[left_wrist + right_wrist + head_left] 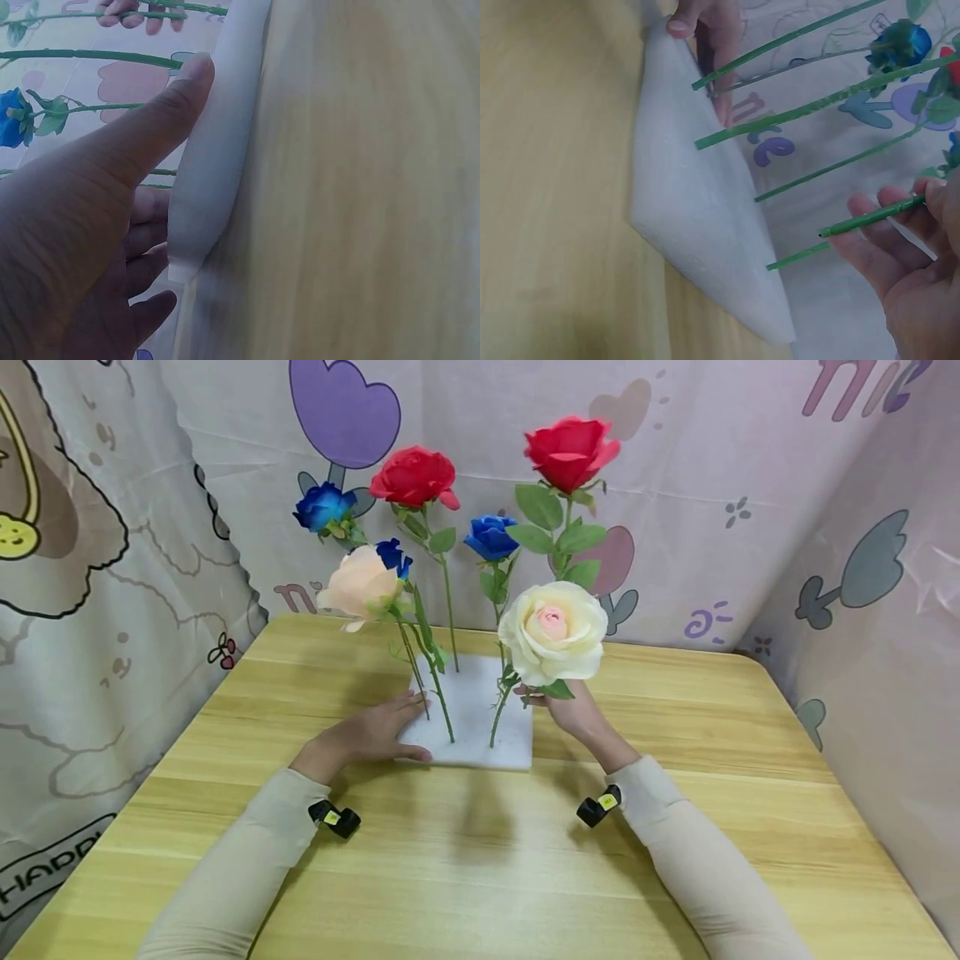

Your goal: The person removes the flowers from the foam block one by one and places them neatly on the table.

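A white foam block [472, 718] lies on the table with several artificial roses standing in it. My left hand [375, 731] rests against its left end, thumb [196, 69] along the near edge, the other fingers fairly straight. At the block's right side, my right hand [922, 270] pinches a green stem [862, 223], its cut lower end apart from the foam. That stem appears to lead up to the right-hand red rose [572, 453]; a cream rose [553, 633] hides part of the line and some fingers.
Another red rose [414, 477], a peach rose [362, 583] and blue roses, including a right-hand one [491, 537], stand over the block. The wooden table [465, 877] reaches a patterned curtain [465, 410] behind. Each sleeve wears a small black camera [334, 818].
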`<act>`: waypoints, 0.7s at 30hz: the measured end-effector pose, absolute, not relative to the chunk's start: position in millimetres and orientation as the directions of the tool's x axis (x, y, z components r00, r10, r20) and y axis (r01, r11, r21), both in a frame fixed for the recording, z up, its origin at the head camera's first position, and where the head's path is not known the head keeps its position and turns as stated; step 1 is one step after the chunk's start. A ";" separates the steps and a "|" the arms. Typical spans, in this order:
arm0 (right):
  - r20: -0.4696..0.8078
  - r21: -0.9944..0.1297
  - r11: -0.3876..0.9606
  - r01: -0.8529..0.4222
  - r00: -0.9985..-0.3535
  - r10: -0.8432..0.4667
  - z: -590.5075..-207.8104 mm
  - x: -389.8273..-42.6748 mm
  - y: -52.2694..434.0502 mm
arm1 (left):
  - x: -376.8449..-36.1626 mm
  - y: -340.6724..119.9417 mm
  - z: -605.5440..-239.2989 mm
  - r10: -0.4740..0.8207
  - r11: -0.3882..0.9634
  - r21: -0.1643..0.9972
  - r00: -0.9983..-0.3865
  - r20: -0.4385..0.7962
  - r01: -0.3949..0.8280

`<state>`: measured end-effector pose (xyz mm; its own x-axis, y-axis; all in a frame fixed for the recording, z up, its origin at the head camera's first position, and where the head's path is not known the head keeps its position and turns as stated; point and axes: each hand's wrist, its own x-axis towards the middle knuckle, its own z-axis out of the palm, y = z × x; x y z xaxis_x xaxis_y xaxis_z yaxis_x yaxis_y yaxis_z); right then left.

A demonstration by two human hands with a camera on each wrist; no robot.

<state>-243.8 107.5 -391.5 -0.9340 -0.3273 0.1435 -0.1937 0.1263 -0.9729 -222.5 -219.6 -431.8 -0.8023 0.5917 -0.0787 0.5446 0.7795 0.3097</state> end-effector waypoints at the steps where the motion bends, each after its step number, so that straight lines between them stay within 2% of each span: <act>1: 0.164 -0.968 0.132 -0.215 -0.933 -0.320 -390.7 -242.7 109.2 | -222.7 -219.9 -431.9 0.592 0.780 0.306 -0.802 -0.079 0.545; 7: 0.263 -0.912 0.238 -0.333 -0.923 -0.281 -384.4 -232.8 123.0 | -222.9 -221.5 -432.0 0.594 0.778 0.307 -0.801 -0.076 0.548; 13: 0.325 -0.844 0.369 -0.389 -0.919 -0.225 -381.1 -222.4 135.6 | -226.0 -221.4 -432.8 0.613 0.764 0.301 -0.788 -0.058 0.571; 21: 0.305 -0.877 0.312 -0.366 -0.925 -0.228 -387.0 -214.1 144.4 | -227.3 -224.4 -433.5 0.614 0.761 0.322 -0.785 -0.079 0.563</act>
